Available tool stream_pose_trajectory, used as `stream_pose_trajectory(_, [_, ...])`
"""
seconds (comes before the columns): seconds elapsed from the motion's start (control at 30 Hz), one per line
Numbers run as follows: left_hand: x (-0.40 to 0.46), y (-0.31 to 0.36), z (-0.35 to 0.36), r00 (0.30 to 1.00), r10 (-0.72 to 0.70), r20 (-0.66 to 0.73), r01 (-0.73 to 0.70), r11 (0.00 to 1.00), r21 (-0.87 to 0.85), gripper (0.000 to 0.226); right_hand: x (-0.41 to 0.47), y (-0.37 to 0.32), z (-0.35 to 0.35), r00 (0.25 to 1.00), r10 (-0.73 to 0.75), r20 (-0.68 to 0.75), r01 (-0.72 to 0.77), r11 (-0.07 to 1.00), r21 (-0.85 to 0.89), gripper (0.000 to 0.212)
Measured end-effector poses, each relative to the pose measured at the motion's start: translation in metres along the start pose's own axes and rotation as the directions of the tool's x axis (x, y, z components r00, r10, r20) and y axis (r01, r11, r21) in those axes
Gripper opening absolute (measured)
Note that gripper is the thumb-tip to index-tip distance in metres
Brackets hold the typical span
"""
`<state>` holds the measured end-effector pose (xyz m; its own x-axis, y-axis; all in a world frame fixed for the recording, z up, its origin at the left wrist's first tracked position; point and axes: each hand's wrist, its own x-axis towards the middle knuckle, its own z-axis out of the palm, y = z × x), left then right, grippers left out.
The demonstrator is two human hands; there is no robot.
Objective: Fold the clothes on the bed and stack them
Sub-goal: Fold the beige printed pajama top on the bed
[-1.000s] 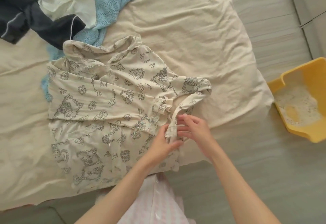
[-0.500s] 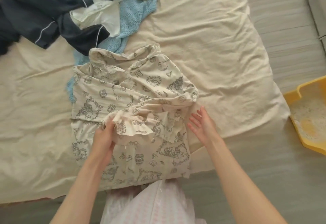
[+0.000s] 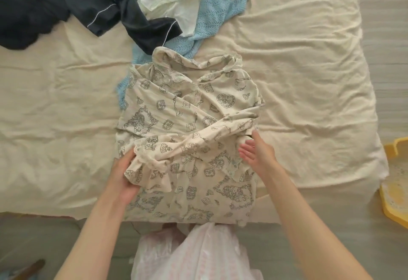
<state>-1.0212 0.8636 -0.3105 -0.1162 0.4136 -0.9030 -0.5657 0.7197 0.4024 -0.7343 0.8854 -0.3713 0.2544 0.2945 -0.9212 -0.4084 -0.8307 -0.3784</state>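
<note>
Cream sheet [image 3: 298, 59] covers your bed, grey plank floor [image 3: 386, 37] beside it. Your left hand [image 3: 123, 178] grips the printed shirt [image 3: 176, 112] lying mid-bed by its sleeve; your right hand [image 3: 258, 154], fingers straight, touches its side.

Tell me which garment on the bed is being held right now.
The cream printed shirt nearest the bed's edge: the left hand grips its sleeve. The navy piped garment, white garment and light blue knit lie untouched beyond it.
</note>
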Motion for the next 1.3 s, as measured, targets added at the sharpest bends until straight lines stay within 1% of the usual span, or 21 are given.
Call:
stream_pose_trajectory(0.1, [-0.006,-0.004,-0.017,0.987,-0.119,-0.105,0.115,0.992,-0.044,0.016,-0.005,0.002,0.017,0.956,0.163,0.242,-0.207,0.964,0.168,0.064])
stream_pose_trajectory(0.17, [-0.008,-0.004,-0.025,0.981,-0.132,-0.143,0.125,0.99,-0.06,0.014,-0.006,0.0,0.033,0.937,0.205,0.283,-0.276,0.931,0.237,0.054])
stream_pose_trajectory(0.23, [-0.006,-0.001,-0.031,0.981,-0.049,-0.186,0.054,0.998,0.026,0.013,-0.006,-0.001,0.048,0.948,0.201,0.245,-0.264,0.929,0.259,0.042])
stream_pose_trajectory(0.3, [0.003,0.005,-0.038,0.961,0.047,-0.271,-0.026,0.996,0.08,0.026,0.0,-0.002,0.056,0.971,0.162,0.174,-0.21,0.93,0.301,0.033])
stream_pose_trajectory(0.33, [0.008,0.009,-0.041,0.948,0.057,-0.313,-0.041,0.997,0.058,0.029,0.004,-0.003,0.058,0.98,0.14,0.139,-0.177,0.934,0.31,0.031])
stream_pose_trajectory(0.4, [0.02,0.018,-0.046,0.938,0.034,-0.345,-0.05,0.998,-0.037,0.015,0.01,-0.006,0.058,0.987,0.125,0.1,-0.152,0.931,0.333,0.033])
stream_pose_trajectory(0.47, [0.031,0.025,-0.045,0.962,0.008,-0.274,-0.057,0.984,-0.17,0.007,0.016,-0.007,0.057,0.985,0.153,0.076,-0.169,0.928,0.332,0.036])
stream_pose_trajectory(0.5, [0.036,0.026,-0.043,0.972,0.029,-0.235,-0.071,0.982,-0.174,0.01,0.017,-0.007,0.058,0.983,0.172,0.064,-0.183,0.934,0.307,0.039])
stream_pose_trajectory(0.53, [0.04,0.026,-0.041,0.974,0.072,-0.214,-0.097,0.99,-0.107,0.024,0.017,-0.007,0.059,0.981,0.188,0.046,-0.194,0.942,0.275,0.041])
stream_pose_trajectory(0.6, [0.054,0.02,-0.038,0.965,0.17,-0.201,-0.135,0.975,0.177,0.058,0.019,-0.003,0.063,0.979,0.203,0.0,-0.198,0.953,0.228,0.044])
stream_pose_trajectory(0.67, [0.07,0.012,-0.033,0.935,0.294,-0.198,-0.146,0.828,0.542,0.067,0.021,-0.001,0.066,0.981,0.187,-0.053,-0.171,0.959,0.225,0.043])
stream_pose_trajectory(0.73, [0.089,0.008,-0.031,0.89,0.412,-0.196,-0.127,0.636,0.761,0.073,0.025,0.001,0.07,0.98,0.176,-0.096,-0.146,0.955,0.257,0.041])
stream_pose_trajectory(0.83, [0.114,0.008,-0.027,0.857,0.463,-0.226,-0.034,0.487,0.873,0.077,0.029,0.001,0.079,0.97,0.212,-0.12,-0.159,0.925,0.344,0.039])
stream_pose_trajectory(0.9, [0.125,0.013,-0.024,0.826,0.499,-0.264,0.026,0.433,0.901,0.062,0.031,0.002,0.083,0.967,0.232,-0.106,-0.176,0.908,0.381,0.027])
stream_pose_trajectory(0.97, [0.127,0.019,-0.021,0.78,0.575,-0.246,-0.014,0.41,0.912,0.051,0.03,0.003,0.084,0.965,0.244,-0.098,-0.177,0.878,0.444,0.009])
stream_pose_trajectory(1.0, [0.126,0.024,-0.022,0.759,0.617,-0.209,-0.067,0.393,0.917,0.048,0.029,0.003,0.083,0.967,0.238,-0.092,-0.166,0.861,0.48,0.008])
stream_pose_trajectory(1.07, [0.118,0.036,-0.025,0.723,0.675,-0.146,-0.194,0.402,0.895,0.039,0.023,0.001,0.077,0.983,0.177,-0.053,-0.123,0.839,0.531,0.012])
stream_pose_trajectory(1.13, [0.109,0.055,-0.031,0.705,0.679,-0.203,-0.336,0.572,0.748,0.013,0.013,-0.005,0.069,0.994,0.106,-0.012,-0.077,0.797,0.599,0.021])
stream_pose_trajectory(1.17, [0.104,0.065,-0.034,0.721,0.644,-0.257,-0.388,0.682,0.62,0.012,0.009,-0.009,0.064,0.998,0.069,-0.014,-0.045,0.777,0.628,0.024])
stream_pose_trajectory(1.23, [0.097,0.081,-0.041,0.751,0.581,-0.312,-0.399,0.777,0.487,0.02,0.003,-0.015,0.053,0.999,0.027,-0.045,0.007,0.775,0.632,0.025])
stream_pose_trajectory(1.3, [0.091,0.083,-0.045,0.78,0.557,-0.284,-0.351,0.766,0.538,0.02,0.0,-0.013,0.044,0.997,0.043,-0.07,0.006,0.81,0.586,0.018])
